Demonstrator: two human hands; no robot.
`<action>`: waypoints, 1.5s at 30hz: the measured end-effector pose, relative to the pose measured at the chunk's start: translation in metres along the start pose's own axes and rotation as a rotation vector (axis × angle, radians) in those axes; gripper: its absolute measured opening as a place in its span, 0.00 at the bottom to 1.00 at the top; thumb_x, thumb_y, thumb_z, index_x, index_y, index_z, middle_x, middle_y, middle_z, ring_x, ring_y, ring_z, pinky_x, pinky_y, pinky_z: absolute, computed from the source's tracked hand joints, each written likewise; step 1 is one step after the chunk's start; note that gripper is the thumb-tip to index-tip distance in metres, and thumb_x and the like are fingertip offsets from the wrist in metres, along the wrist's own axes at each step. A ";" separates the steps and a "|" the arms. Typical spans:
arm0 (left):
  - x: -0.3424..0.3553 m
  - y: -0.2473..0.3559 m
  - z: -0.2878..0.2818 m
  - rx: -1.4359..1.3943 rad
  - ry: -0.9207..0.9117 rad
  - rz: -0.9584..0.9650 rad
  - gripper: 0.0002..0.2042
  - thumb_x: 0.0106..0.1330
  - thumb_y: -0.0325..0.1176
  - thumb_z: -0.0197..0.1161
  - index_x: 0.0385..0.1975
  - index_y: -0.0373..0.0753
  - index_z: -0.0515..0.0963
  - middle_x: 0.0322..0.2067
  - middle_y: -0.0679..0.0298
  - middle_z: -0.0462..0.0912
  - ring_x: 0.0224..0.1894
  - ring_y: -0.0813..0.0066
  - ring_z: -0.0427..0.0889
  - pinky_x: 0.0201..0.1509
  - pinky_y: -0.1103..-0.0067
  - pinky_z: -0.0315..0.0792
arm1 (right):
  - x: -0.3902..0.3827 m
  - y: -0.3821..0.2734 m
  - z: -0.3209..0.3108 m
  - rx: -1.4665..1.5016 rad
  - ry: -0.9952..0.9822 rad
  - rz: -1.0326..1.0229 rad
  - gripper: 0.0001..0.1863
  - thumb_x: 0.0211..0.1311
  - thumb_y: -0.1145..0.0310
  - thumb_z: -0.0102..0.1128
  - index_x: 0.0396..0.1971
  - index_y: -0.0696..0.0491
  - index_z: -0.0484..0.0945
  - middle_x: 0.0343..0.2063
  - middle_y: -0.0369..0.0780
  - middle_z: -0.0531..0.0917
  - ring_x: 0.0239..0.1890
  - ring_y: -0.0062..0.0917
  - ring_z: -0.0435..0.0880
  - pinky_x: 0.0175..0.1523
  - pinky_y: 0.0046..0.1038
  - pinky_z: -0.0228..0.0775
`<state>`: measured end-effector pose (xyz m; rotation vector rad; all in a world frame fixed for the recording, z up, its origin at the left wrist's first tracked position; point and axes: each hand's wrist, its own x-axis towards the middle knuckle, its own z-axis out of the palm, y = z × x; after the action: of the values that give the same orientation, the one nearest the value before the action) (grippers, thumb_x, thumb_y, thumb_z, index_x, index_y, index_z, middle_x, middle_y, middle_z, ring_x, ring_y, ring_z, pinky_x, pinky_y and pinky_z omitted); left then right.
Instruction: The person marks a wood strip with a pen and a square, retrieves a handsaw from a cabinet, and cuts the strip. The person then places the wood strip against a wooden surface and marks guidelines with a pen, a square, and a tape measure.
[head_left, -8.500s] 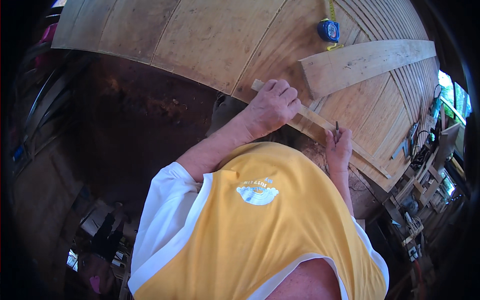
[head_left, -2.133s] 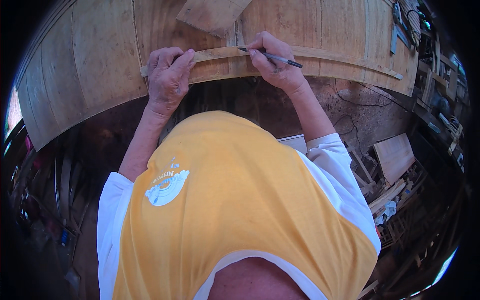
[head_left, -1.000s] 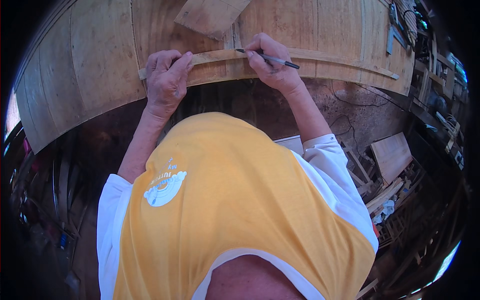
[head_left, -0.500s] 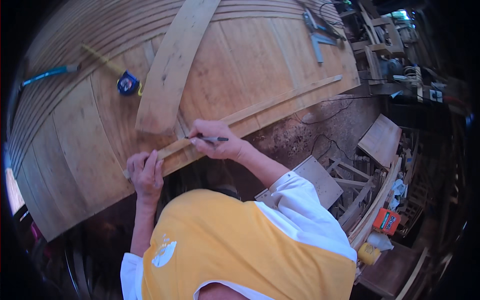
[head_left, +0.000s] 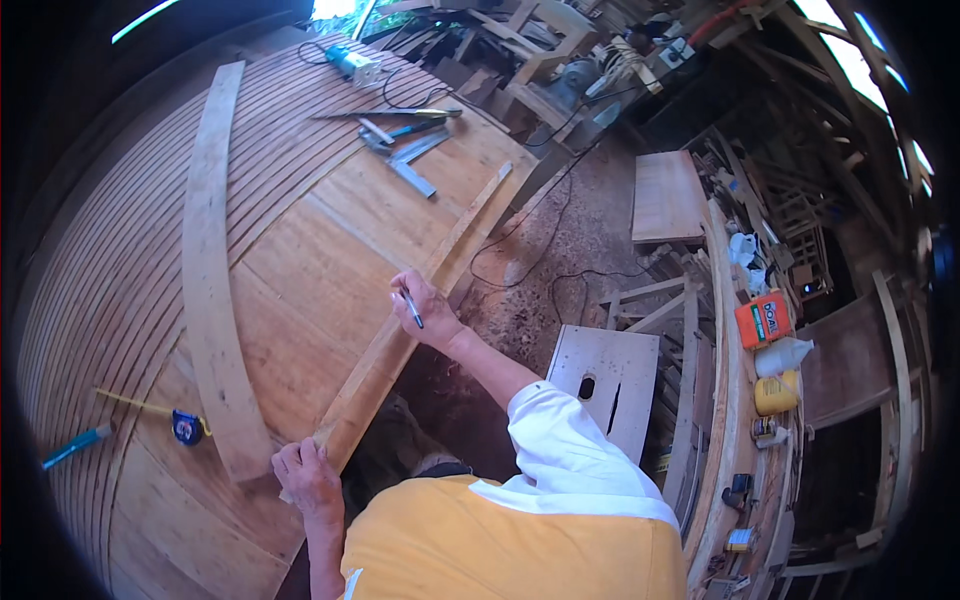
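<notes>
My left hand point(head_left: 308, 482) is closed on the near end of a long, narrow wooden strip point(head_left: 372, 368), which lies along the right edge of a broad panelled wooden surface point(head_left: 310, 270). Farther along the strip, my right hand point(head_left: 432, 312) grips a dark pen point(head_left: 411, 308) between thumb and fingers. Whether the pen's tip touches the wood cannot be made out. Left of the strip, a slightly curved board point(head_left: 208, 270) lies across the surface, its near end close to my left hand. A blue tape measure point(head_left: 186, 427) with some yellow tape drawn out rests beyond that board.
A teal-handled tool point(head_left: 78, 447) lies at far left. Toward the far end are a metal square point(head_left: 410, 175) and a teal corded power tool point(head_left: 352, 65). A pale board with a slot point(head_left: 603, 375), stacked timber and a yellow container point(head_left: 776, 393) stand to the right; cords cross the floor.
The view has swung to the right, bringing more of the workshop in. My right hand with the pen is farther along the strip from my left hand, which still holds the near end.
</notes>
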<state>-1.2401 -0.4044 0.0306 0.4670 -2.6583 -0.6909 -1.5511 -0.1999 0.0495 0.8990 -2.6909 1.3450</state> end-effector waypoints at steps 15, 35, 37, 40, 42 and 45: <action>0.165 0.070 0.116 -0.048 0.086 0.053 0.09 0.62 0.27 0.69 0.41 0.38 0.81 0.38 0.56 0.78 0.45 0.53 0.75 0.51 0.60 0.70 | 0.243 0.176 -0.058 -0.588 -0.004 0.138 0.38 0.54 0.47 0.79 0.55 0.55 0.70 0.53 0.48 0.73 0.58 0.45 0.76 0.60 0.47 0.75; 0.251 0.123 0.171 -1.713 -0.158 -0.797 0.13 0.80 0.36 0.60 0.55 0.35 0.78 0.42 0.64 0.85 0.44 0.75 0.84 0.53 0.74 0.81 | 0.086 0.026 -0.017 -0.188 -0.222 -0.006 0.19 0.62 0.60 0.67 0.46 0.53 0.72 0.40 0.49 0.77 0.45 0.49 0.82 0.47 0.46 0.77; 0.251 0.114 0.176 -1.740 -0.016 -0.819 0.11 0.79 0.39 0.63 0.49 0.37 0.77 0.40 0.63 0.84 0.41 0.75 0.84 0.47 0.75 0.82 | 0.070 0.013 -0.016 -0.076 -0.267 -0.127 0.20 0.61 0.63 0.69 0.48 0.54 0.72 0.41 0.48 0.76 0.45 0.48 0.81 0.47 0.44 0.77; 0.251 0.109 0.137 -1.736 -0.028 -0.871 0.13 0.77 0.40 0.66 0.49 0.37 0.77 0.38 0.62 0.84 0.36 0.76 0.83 0.41 0.78 0.81 | 0.067 0.002 -0.046 0.118 -0.198 -0.350 0.26 0.58 0.65 0.73 0.53 0.54 0.71 0.41 0.49 0.75 0.44 0.48 0.79 0.48 0.45 0.75; 0.249 0.096 0.110 -1.664 -0.063 -0.827 0.13 0.77 0.41 0.65 0.48 0.38 0.77 0.35 0.62 0.84 0.32 0.77 0.82 0.37 0.78 0.80 | 0.072 0.002 -0.060 0.020 -0.042 -0.404 0.31 0.55 0.64 0.77 0.57 0.53 0.71 0.45 0.50 0.75 0.47 0.47 0.77 0.53 0.46 0.72; 0.246 0.080 0.074 -1.409 -0.220 -0.744 0.13 0.77 0.42 0.63 0.45 0.38 0.79 0.28 0.62 0.84 0.25 0.78 0.80 0.29 0.79 0.77 | 0.086 0.002 -0.092 -0.236 0.016 -0.325 0.34 0.55 0.57 0.77 0.57 0.52 0.71 0.50 0.48 0.74 0.53 0.45 0.73 0.57 0.46 0.64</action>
<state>-1.5055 -0.4059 0.0736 0.8865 -1.3977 -2.5453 -1.6467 -0.1731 0.1273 1.2209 -2.4790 0.9443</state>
